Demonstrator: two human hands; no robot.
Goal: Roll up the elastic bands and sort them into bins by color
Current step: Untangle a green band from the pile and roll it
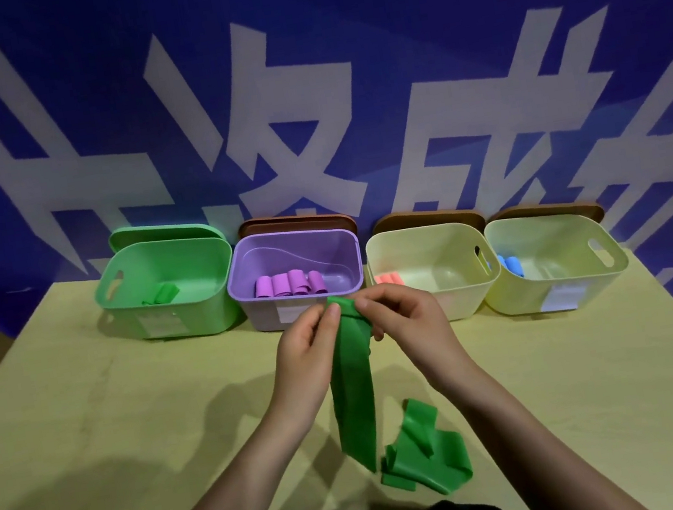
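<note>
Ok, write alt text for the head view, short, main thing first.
Both hands, left hand and right hand, pinch the top of a green band that hangs to the table, where a loose green band lies. Behind stand a green bin, a purple bin and two cream bins holding rolls.

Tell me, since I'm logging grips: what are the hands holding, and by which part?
Both the left hand and the right hand pinch the top end of a long green elastic band; the rest hangs down.
</note>
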